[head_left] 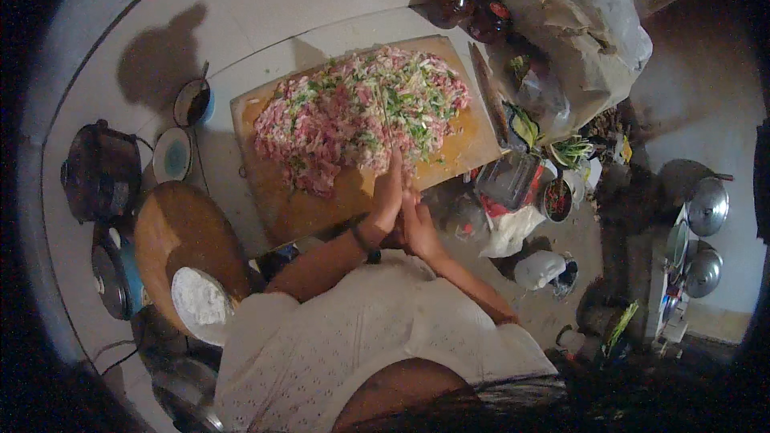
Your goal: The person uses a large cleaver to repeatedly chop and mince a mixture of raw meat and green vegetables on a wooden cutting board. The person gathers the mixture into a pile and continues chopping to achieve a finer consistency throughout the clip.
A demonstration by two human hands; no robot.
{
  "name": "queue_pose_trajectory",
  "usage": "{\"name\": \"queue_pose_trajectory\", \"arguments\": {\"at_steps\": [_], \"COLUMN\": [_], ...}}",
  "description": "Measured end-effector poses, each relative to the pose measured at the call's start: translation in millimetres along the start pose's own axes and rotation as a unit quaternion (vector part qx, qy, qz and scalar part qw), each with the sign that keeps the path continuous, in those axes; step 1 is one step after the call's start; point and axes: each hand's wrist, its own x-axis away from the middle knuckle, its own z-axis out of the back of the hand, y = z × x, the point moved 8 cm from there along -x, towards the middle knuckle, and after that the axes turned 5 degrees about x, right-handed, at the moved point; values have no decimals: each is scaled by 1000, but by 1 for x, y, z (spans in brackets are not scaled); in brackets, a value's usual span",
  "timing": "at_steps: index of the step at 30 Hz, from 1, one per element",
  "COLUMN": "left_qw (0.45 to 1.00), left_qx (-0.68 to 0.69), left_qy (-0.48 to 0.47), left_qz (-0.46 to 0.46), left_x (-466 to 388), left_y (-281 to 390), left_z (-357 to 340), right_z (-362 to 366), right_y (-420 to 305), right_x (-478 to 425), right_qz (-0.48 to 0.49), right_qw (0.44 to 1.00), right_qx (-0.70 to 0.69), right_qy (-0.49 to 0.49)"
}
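Note:
A mound of chopped raw meat mixed with chopped greens [325,132] spreads over a wooden cutting board [445,159] in front of me. What looks like a knife blade [384,105], seen edge-on, stands in the middle of the mound. My right hand [419,225] is curled at the near side of the board, apparently around the handle, which the fingers hide. Beside it, my left hand [391,186] reaches forward, its fingers straight and together along the near end of the blade. The two hands touch or nearly touch.
Left stand a round wooden board [180,216], a bowl of white powder [201,300], a dark pot [102,171], a dish [172,155] and a cup of dark liquid [195,102]. Right are a clear plastic container [508,180], lidded jars [454,3] and a large bag [565,42].

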Motion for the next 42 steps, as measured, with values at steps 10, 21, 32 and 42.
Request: {"name": "queue_pose_trajectory", "arguments": {"at_steps": [10,21,32,42], "left_qw": [981,985,955,990], "left_qx": [-131,-161,-249,-138], "left_qy": [-140,-15,111,-11], "left_qz": [-27,-60,-113,-16], "left_x": [-3,-52,-57,-40], "left_y": [-1,-27,-21,-6], "left_z": [-12,37,40,7], "right_z": [8,-13,-27,-8], "right_y": [-9,62,81,12], "right_x": [0,-18,-36,-14], "right_qz": [114,13,-140,-128], "right_qw": [992,1000,973,982], "right_qx": [-2,11,-126,-19], "right_qy": [47,-11,-133,-135]}}
